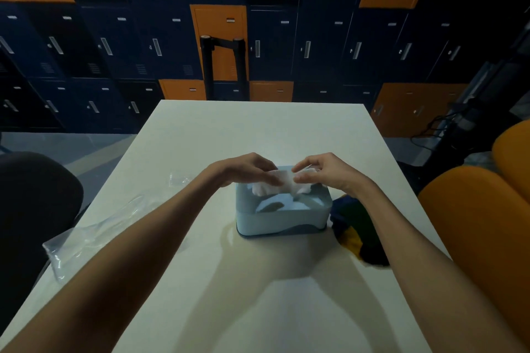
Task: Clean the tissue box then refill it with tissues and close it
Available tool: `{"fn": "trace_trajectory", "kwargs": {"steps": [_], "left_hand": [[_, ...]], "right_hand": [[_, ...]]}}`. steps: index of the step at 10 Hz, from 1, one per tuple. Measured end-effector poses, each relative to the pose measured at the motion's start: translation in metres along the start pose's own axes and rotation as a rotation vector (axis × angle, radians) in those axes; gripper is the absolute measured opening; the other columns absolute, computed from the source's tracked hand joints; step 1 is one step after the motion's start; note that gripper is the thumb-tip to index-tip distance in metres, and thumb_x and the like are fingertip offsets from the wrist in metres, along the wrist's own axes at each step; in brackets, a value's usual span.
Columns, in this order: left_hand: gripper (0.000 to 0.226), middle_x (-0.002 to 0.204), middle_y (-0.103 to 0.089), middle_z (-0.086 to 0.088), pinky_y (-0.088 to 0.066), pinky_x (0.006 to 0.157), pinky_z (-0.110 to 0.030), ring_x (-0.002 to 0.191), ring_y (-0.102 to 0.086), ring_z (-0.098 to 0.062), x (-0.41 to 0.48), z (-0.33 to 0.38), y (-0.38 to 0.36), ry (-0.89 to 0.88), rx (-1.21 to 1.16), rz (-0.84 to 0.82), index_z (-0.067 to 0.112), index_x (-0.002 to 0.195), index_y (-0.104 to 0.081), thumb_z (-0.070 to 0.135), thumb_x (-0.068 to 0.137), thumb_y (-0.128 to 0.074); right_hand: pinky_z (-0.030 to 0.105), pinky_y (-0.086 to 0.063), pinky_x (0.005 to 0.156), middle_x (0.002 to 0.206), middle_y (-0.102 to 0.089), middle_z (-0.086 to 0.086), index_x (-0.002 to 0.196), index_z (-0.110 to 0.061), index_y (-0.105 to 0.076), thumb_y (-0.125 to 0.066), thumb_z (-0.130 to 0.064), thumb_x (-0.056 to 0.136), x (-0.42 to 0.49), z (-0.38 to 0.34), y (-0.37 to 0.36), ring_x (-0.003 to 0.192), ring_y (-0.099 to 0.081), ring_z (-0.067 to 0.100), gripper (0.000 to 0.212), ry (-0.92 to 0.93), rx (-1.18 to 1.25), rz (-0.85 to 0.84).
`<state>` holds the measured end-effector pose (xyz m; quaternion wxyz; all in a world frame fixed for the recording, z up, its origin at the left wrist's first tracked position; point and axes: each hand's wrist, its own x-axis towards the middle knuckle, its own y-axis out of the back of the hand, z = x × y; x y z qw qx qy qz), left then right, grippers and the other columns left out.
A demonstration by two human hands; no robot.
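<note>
A light blue tissue box (282,221) with a darker base stands in the middle of the white table (258,129). Its lid is on, and a white tissue (284,182) sticks up out of the slot on top. My left hand (246,170) pinches the tissue's left side just above the lid. My right hand (329,170) pinches its right side with thumb and fingers. Both hands hover over the far half of the box. The box's inside is hidden.
A crumpled clear plastic wrapper (94,233) lies at the table's left edge. A dark blue, green and yellow cloth (358,232) lies right of the box. Orange chairs (476,226) stand to the right, a dark chair (31,209) to the left, lockers behind.
</note>
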<state>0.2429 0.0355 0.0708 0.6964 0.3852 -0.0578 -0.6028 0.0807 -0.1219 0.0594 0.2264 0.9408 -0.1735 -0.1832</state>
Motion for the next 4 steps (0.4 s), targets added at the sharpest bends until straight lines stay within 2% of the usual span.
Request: {"fn": "trace_trajectory", "kwargs": {"steps": [1, 2, 3, 4], "left_hand": [[0.030, 0.111, -0.067, -0.011, -0.048, 0.093, -0.038, 0.098, -0.057, -0.020, 0.006, -0.003, 0.002, -0.007, 0.031, 0.026, 0.013, 0.109, -0.072, 0.035, 0.090, -0.064], [0.027, 0.106, -0.069, -0.003, -0.047, 0.096, -0.038, 0.107, -0.058, -0.022, 0.002, -0.011, 0.008, 0.019, -0.043, 0.055, 0.013, 0.105, -0.075, 0.032, 0.087, -0.068], [0.025, 0.104, -0.068, -0.003, -0.048, 0.088, -0.034, 0.103, -0.059, -0.021, -0.002, -0.016, 0.012, 0.004, -0.076, 0.111, 0.012, 0.103, -0.074, 0.031, 0.089, -0.066], [0.028, 0.103, -0.070, -0.005, -0.049, 0.086, -0.032, 0.099, -0.062, -0.020, -0.006, -0.018, 0.020, -0.018, -0.135, 0.270, 0.009, 0.107, -0.071, 0.031, 0.093, -0.060]], "right_hand": [[0.020, -0.044, 0.072, 0.098, -0.070, 0.001, 0.093, -0.018, -0.075, -0.073, -0.029, 0.082, 0.004, 0.001, 0.002, 0.093, -0.059, 0.013, 0.015, -0.010, 0.014, 0.003], [0.019, -0.044, 0.073, 0.097, -0.069, 0.004, 0.093, -0.014, -0.073, -0.071, -0.024, 0.084, 0.005, 0.005, 0.005, 0.093, -0.059, 0.014, 0.013, -0.042, 0.062, 0.010], [0.022, -0.046, 0.075, 0.100, -0.069, 0.005, 0.095, -0.015, -0.072, -0.071, -0.028, 0.084, 0.007, 0.008, 0.008, 0.094, -0.060, 0.016, 0.017, -0.021, 0.031, 0.048], [0.024, -0.046, 0.076, 0.104, -0.067, 0.003, 0.101, -0.017, -0.070, -0.067, -0.034, 0.086, 0.007, 0.008, 0.016, 0.096, -0.059, 0.014, 0.023, -0.021, 0.037, 0.191]]}}
